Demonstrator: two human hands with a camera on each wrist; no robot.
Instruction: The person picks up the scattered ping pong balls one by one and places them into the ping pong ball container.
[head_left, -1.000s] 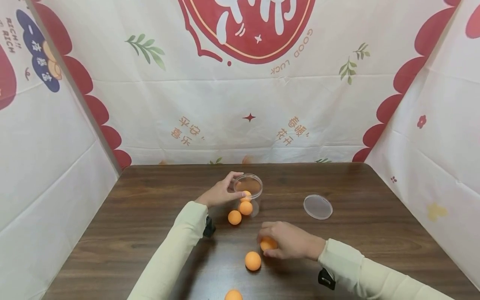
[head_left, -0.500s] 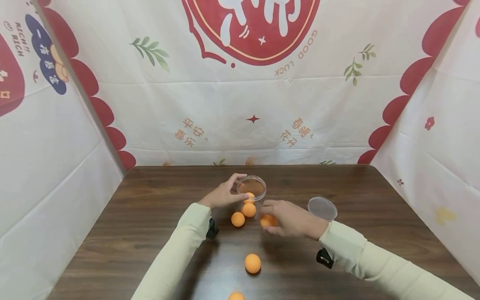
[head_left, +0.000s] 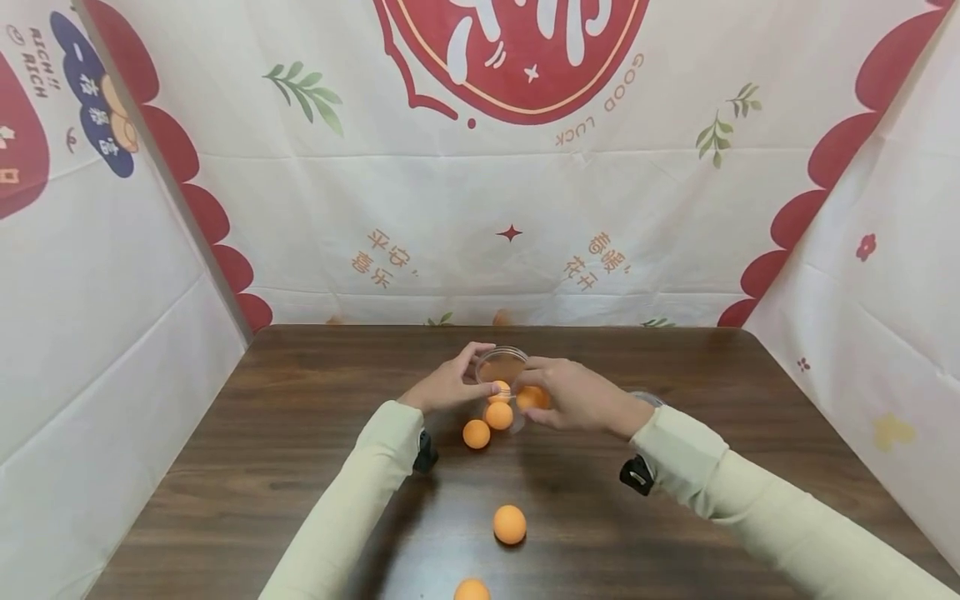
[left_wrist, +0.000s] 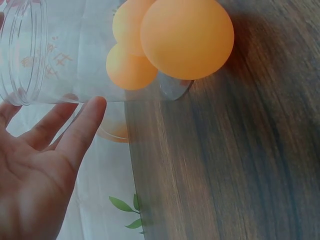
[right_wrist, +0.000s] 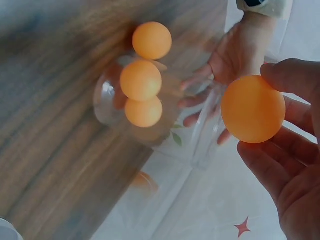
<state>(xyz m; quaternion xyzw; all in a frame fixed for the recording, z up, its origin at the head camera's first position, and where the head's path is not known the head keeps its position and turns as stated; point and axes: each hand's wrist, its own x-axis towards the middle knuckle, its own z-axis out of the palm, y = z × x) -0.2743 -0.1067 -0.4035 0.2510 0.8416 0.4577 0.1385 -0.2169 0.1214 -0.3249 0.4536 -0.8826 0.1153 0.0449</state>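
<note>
My left hand (head_left: 448, 385) holds a clear plastic jar (left_wrist: 80, 55) near its open mouth, thumb on the near side and fingers round the back. Two orange ping-pong balls (right_wrist: 141, 80) show through its wall, stacked one above the other. Beside the jar's base lies another orange ball (head_left: 476, 434), outside it. My right hand (head_left: 576, 395) pinches an orange ping-pong ball (right_wrist: 253, 109) between thumb and fingers, close to the right side of the jar's rim. From the head view I cannot tell whether that ball touches the rim.
Two more orange balls rest on the dark wooden table (head_left: 315, 467): one ball (head_left: 510, 525) front centre, the other ball (head_left: 472, 590) at the lower frame edge. A clear round lid (head_left: 648, 398) is mostly hidden behind the right wrist. Printed cloth (head_left: 450, 192) walls enclose the table.
My right hand has picked its ball up from the table and carried it up and away from me to the jar's rim. The left hand stays on the jar.
</note>
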